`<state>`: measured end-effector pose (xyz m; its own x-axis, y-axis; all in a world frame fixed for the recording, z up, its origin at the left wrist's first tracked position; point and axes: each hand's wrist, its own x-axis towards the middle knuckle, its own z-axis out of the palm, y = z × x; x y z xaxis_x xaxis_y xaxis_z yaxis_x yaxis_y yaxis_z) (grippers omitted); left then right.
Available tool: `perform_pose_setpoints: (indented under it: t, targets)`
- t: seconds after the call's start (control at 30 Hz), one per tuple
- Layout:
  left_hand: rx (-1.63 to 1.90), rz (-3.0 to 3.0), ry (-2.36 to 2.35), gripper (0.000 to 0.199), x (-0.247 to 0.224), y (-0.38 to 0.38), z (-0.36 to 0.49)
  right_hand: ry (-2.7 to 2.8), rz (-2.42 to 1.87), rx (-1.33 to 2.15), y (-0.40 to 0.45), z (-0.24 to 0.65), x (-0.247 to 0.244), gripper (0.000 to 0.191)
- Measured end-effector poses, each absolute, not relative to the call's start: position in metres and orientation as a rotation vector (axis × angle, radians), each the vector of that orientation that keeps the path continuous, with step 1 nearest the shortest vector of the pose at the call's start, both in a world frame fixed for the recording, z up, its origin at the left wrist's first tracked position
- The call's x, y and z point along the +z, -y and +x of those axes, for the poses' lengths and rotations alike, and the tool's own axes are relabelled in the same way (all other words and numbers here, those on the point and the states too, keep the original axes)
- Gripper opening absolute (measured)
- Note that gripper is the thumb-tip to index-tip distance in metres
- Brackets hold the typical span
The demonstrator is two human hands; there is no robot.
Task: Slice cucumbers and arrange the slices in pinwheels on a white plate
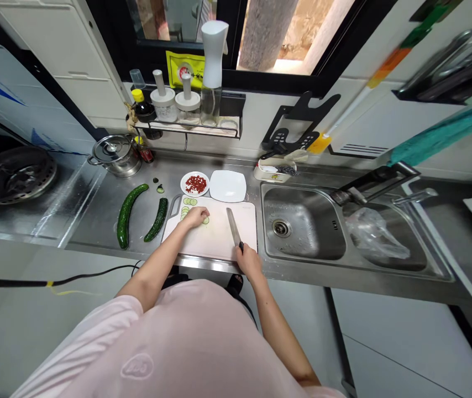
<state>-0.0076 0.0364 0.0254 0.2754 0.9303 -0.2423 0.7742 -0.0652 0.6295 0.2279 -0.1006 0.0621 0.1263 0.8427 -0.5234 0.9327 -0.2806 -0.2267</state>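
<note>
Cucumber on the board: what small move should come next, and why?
Probably move the knife in the right hand to the cucumber under the left hand: the knife is apart from it on the board, and the left hand already rests there.

Home kitchen: steel double sink, gas hob, condiment rack under window (steel counter too).

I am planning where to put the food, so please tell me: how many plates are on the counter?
2. A round white plate with chopped red food, and beside it on the right a square white plate, both behind the cutting board.
</note>
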Motion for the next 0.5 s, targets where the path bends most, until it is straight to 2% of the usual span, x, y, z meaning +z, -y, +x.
perform_pose_setpoints:
  t: [0.23, 0.37, 0.5]
  targets:
    - [0.131, 2.049, -1.428, 0.025, 0.0309, -0.0383, 0.0001, -1.787, 2.251, -0.848, 0.1002, 0.2285, 0.061, 0.04]
    - [0.233, 2.005, -1.485, 0.026, 0.0325, -0.0372, -0.0001, -1.775, 2.246, -0.857, 0.0999, 0.2278, 0.063, 0.041]
    - [0.405, 1.859, -1.732, 0.022, 0.0267, -0.0321, -0.006, -1.766, 2.244, -0.855, 0.1001, 0.2276, 0.0638, 0.041]
